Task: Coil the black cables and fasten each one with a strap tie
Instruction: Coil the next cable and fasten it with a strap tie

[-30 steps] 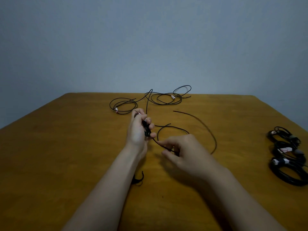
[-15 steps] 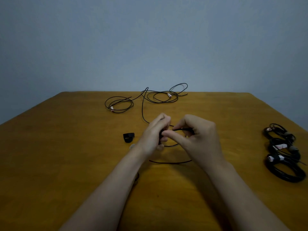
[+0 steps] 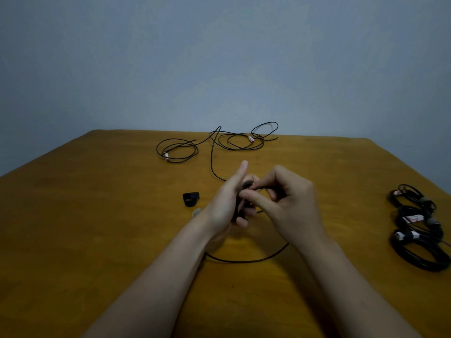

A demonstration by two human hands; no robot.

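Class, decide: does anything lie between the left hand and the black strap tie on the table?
Nothing visible does: only bare table separates the left hand from the strap tie, though that hand grips the cable.

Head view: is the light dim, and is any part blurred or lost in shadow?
Head view: dim, even light, no glare on the table; the left hand and right hand cast soft shadows and look slightly smeared where they hold the black cable; the coiled cables at right lose detail in darkness.
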